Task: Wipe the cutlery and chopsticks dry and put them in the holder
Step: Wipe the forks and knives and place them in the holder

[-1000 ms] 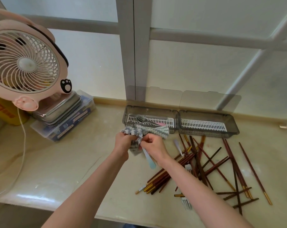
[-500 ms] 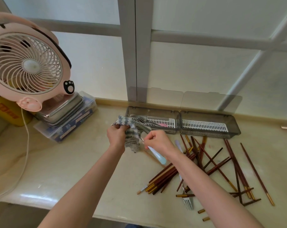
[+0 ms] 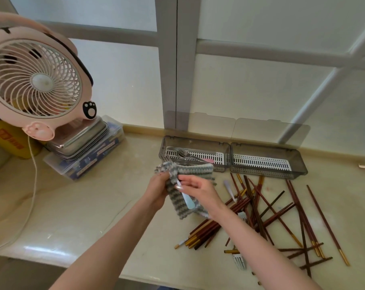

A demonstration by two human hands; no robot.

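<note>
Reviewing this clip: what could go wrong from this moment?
1. The right hand pinches the blue-handled utensil with its fingertips while the left hand holds the cloth around its head; it might slip.
2. The fork lies near the front edge of the counter, beside the right forearm; a sweep could knock it off.

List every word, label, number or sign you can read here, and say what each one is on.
No text here can be read.
Yellow box: red print, too blurred to read.
Clear box: blue labels with pale print, too blurred to read.
Fan: a black paw mark, no words.
Nothing else in view shows any writing.
</note>
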